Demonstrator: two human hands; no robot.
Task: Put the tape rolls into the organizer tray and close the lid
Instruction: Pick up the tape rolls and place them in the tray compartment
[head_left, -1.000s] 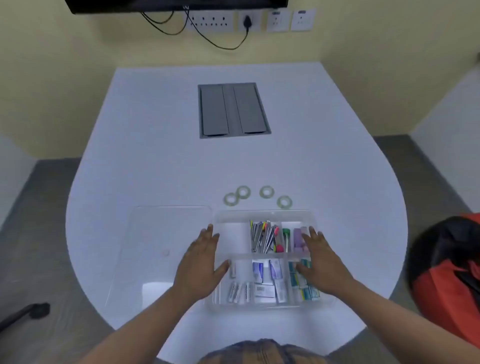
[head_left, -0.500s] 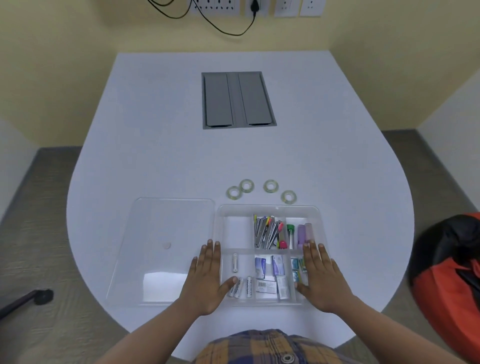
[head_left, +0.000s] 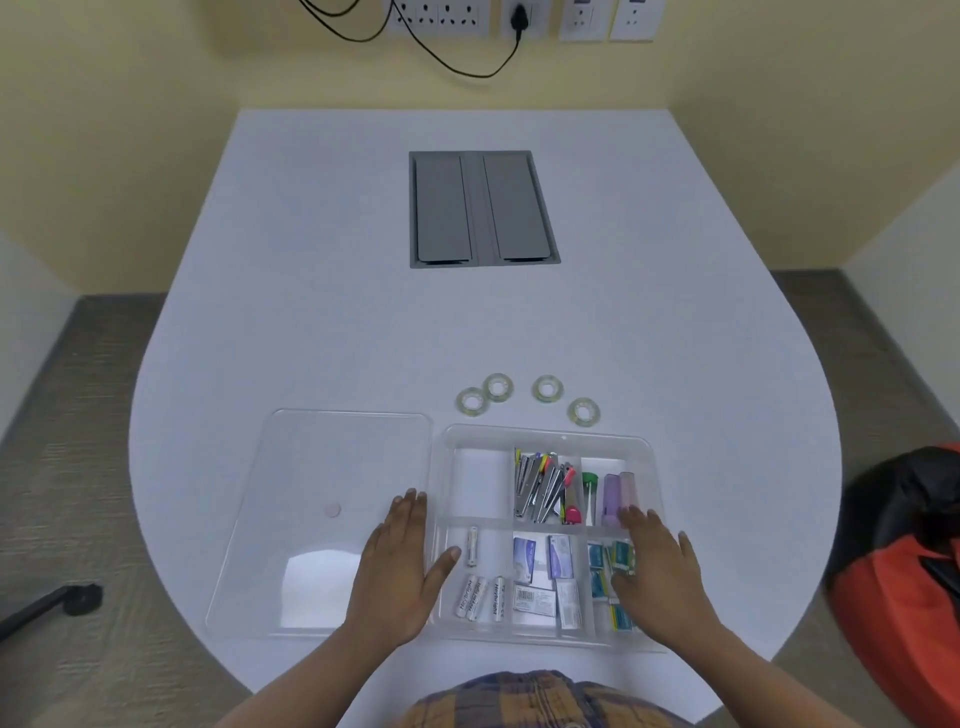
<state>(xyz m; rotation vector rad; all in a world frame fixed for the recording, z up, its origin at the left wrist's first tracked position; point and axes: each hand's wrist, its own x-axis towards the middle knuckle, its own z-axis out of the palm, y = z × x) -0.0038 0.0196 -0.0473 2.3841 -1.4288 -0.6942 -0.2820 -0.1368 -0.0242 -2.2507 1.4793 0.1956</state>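
Tape rolls (head_left: 547, 388), four, lie on the white surface (head_left: 322, 312) just beyond the open organizer tray (head_left: 550, 434); its clear lid (head_left: 332, 467) lies alongside. Left hand (head_left: 400, 566) rests flat at the tray's left edge, right hand (head_left: 657, 571) flat over its right compartments, fingers extended, holding nothing.

four tape rolls (head_left: 547, 388), one clear organizer tray (head_left: 549, 435), one clear lid (head_left: 332, 467), four white batteries (head_left: 472, 545), two hands (head_left: 397, 566), one desk (head_left: 363, 312)
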